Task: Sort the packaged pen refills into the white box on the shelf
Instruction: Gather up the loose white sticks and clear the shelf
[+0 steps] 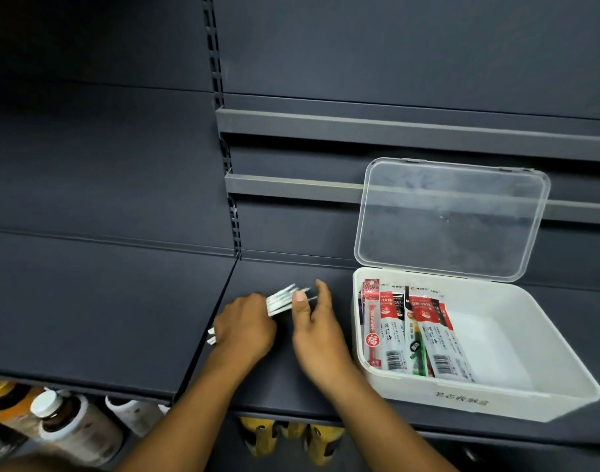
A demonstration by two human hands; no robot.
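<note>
A white box (516,400) sits on the dark shelf at the right, its clear lid (451,216) standing open against the back wall. Several packaged pen refills (414,332) in red, white and black wrappers lie in its left half. My left hand (245,327) grips a bundle of packaged refills (279,301) over the shelf, just left of the box; their ends stick out on both sides of the fist. My right hand (317,332) hovers beside it, thumb and fingers spread at the far tips of the bundle. Whether the right fingers touch the packets is blurred.
The dark shelf board (104,301) stretches left with a seam near the middle. Two grey rails (291,189) run along the back wall. Below the shelf edge stand brown bottles with white caps (63,424) and yellow items (291,437).
</note>
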